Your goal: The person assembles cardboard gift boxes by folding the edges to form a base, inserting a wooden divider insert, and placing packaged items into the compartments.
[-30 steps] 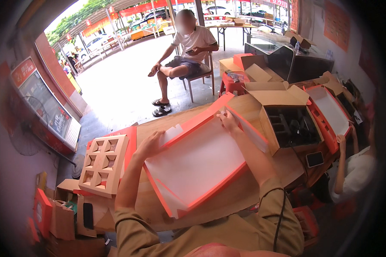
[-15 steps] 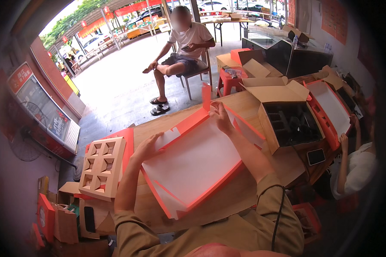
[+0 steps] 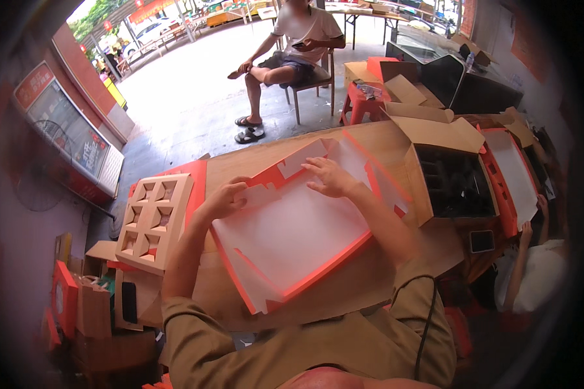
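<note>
A red cardboard box (image 3: 292, 236) with a white inside lies partly folded on the wooden table before me. My left hand (image 3: 224, 200) grips its far left corner, fingers bent over the edge and thumb on the white corner flap. With fingers apart, my right hand (image 3: 332, 177) touches the white flap (image 3: 300, 161) folded inward along the far side. Loose side panels slant along the box's left and right sides. To the left, a tan cardboard insert (image 3: 153, 223) with several square pockets rests on a red sheet (image 3: 198, 188).
An open brown carton (image 3: 451, 178) with dark contents stands at the table's right, near a phone (image 3: 481, 241). Beyond it a co-worker's hands (image 3: 534, 217) touch another red box (image 3: 511, 175). Across the table a person sits on a chair (image 3: 318, 79). Cartons crowd the lower left.
My right hand has brought the upright red strip at the far side down inward, and its fingers have spread. My left hand stays at the corner. The view has shifted slightly.
</note>
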The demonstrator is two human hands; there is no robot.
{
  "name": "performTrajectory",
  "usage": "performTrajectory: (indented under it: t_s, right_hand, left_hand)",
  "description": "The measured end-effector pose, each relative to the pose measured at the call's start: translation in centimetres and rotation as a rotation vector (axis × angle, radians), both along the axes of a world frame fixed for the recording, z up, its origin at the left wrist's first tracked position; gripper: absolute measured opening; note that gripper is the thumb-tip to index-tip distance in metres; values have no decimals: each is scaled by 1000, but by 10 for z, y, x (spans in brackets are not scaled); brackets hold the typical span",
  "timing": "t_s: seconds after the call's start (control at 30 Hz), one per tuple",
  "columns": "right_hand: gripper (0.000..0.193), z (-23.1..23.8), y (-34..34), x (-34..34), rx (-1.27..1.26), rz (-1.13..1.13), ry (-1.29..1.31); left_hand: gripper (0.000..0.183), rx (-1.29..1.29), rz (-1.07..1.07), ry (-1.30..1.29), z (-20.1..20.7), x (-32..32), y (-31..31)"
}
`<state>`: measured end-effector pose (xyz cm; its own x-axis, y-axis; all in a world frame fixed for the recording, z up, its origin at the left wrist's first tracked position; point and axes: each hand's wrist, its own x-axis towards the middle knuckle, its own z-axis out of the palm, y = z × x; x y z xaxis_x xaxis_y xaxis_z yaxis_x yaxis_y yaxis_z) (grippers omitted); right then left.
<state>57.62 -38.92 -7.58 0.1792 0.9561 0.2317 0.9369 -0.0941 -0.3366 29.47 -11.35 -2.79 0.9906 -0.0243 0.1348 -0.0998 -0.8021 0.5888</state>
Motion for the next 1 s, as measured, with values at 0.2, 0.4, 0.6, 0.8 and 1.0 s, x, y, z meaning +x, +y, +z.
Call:
performTrajectory:
  t_s: [0.2,0.4,0.6,0.8,1.0]
  right_hand:
    - [68,5,3,-11,-106,13,-75]
    - [68,20,-1,-17,-139,5,-36]
    - [46,41,-7,-24,7,102,83]
    - [14,81,-33,-64,400,265,-90]
    - [7,92,-81,-116,569,281,-142]
  left_hand:
    - [39,223,59,165,14,-9,-8]
    - [70,345,188,326,39,7,-45]
    - [81,390,182,366,40,10,-62]
    - [81,404,219,318,33,-6,-59]
    - [79,358,266,341,40,-12,-63]
